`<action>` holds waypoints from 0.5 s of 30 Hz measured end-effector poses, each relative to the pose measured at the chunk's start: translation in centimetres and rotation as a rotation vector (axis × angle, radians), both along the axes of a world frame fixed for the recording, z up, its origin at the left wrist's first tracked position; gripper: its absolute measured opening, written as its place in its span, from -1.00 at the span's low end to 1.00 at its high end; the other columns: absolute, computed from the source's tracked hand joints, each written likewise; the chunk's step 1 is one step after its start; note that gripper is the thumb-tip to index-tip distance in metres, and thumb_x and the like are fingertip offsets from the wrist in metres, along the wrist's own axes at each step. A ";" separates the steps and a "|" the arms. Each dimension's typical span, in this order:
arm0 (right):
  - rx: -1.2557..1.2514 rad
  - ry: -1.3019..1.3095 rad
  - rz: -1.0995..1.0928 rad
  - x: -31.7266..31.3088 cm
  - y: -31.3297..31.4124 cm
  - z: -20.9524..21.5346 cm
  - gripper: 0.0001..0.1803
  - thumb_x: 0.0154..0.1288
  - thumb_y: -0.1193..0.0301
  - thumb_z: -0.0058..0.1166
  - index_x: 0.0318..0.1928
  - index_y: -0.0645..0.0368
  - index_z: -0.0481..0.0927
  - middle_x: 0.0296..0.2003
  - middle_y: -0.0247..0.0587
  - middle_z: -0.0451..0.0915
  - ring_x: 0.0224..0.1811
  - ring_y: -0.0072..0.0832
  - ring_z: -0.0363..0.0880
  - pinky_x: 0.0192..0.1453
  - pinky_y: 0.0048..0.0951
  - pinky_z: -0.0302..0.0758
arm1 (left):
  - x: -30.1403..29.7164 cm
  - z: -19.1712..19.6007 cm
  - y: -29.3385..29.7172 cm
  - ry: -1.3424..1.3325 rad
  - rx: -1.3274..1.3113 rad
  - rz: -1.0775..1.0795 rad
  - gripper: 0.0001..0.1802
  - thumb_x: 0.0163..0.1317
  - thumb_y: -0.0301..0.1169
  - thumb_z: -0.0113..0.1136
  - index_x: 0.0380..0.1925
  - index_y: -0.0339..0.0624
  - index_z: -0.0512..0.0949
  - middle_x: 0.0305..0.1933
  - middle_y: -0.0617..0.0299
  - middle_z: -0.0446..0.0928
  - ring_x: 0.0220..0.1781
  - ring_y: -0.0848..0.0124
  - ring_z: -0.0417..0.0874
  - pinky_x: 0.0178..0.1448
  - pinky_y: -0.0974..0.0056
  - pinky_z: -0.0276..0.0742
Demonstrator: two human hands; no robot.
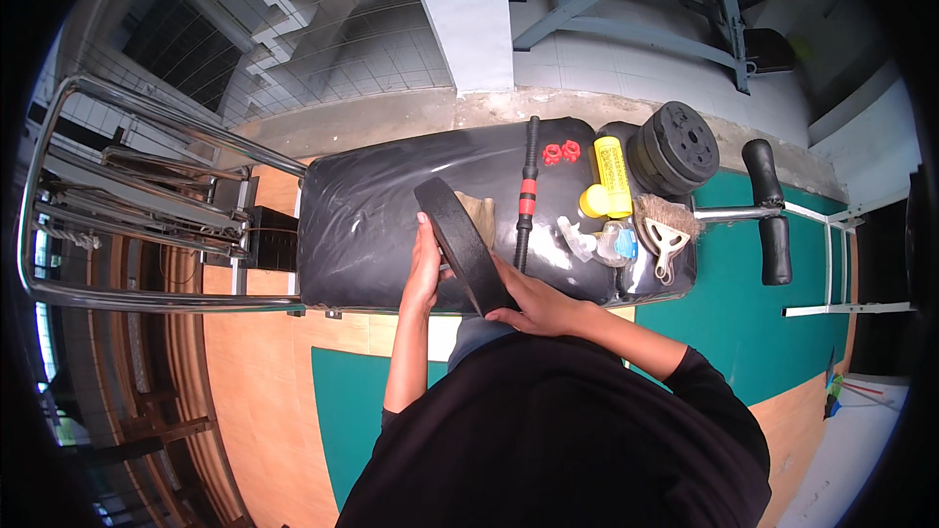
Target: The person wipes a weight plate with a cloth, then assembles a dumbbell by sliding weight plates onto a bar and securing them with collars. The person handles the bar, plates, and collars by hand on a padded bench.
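Note:
A black weight plate (462,240) is tilted up on edge above the black padded bench (367,205), its rim facing me. My left hand (423,266) grips its left side, with some fingers hidden behind it. Lower down, my right hand (540,303) clasps the near right part of the rim. Just behind the plate shows a tan cloth (481,220), partly covered; whether it touches the plate I cannot tell. To the right lies a black dumbbell bar (528,198) with a red middle, and two red collar nuts (562,153) sit beyond it.
Further right on the bench are a yellow bottle (612,176), a yellow cap (594,200), a clear spray bottle (616,244), a brush (668,240) and stacked black plates (675,149). Foam rollers (766,176) stick out beyond. A metal frame (176,303) stands left.

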State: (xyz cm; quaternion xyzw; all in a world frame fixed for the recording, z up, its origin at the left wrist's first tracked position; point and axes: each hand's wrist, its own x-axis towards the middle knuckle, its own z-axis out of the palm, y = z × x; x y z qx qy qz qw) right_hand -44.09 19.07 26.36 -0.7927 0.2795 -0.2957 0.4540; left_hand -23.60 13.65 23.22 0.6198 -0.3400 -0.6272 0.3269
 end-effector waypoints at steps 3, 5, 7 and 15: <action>0.012 -0.002 -0.098 -3.3 0.6 0.6 -0.03 0.30 0.30 0.06 0.40 0.29 -0.39 0.41 0.22 -0.22 0.44 -0.03 -0.08 0.41 -0.24 0.11 | -3.8 3.6 0.0 -0.050 -0.115 0.004 -0.20 0.29 0.29 -0.32 0.22 -0.17 0.28 0.08 0.11 0.46 0.09 0.29 0.47 0.03 0.19 0.41; 0.081 -0.150 -0.204 -5.1 1.2 0.9 -0.11 0.33 0.33 0.03 0.38 0.32 -0.30 0.34 0.18 -0.01 0.38 -0.14 0.11 0.37 -0.29 0.15 | -5.7 4.8 -0.3 -0.059 -0.216 -0.057 -0.29 0.34 0.20 -0.24 0.19 -0.17 0.33 0.06 0.14 0.46 0.10 0.41 0.43 0.03 0.34 0.41; 0.284 -0.458 -0.288 -6.4 1.7 1.5 -0.17 0.33 0.35 0.04 0.37 0.31 -0.20 0.29 0.08 0.10 0.32 -0.26 0.20 0.36 -0.32 0.16 | -7.2 4.8 -1.2 -0.082 -0.253 -0.198 -0.20 0.29 0.25 -0.21 0.29 -0.16 0.18 0.25 0.07 0.34 0.25 0.22 0.36 0.10 0.08 0.40; 0.267 -0.827 -0.814 -15.8 0.3 0.5 -0.42 0.24 0.55 0.09 0.22 0.25 0.15 0.11 -0.17 0.36 0.19 -0.49 0.31 0.30 -0.42 0.19 | -18.2 5.3 -3.2 0.277 -0.325 -0.182 -0.47 0.30 -0.24 0.13 0.17 -0.25 0.25 -0.08 0.17 0.54 -0.07 0.50 0.55 -0.01 0.35 0.47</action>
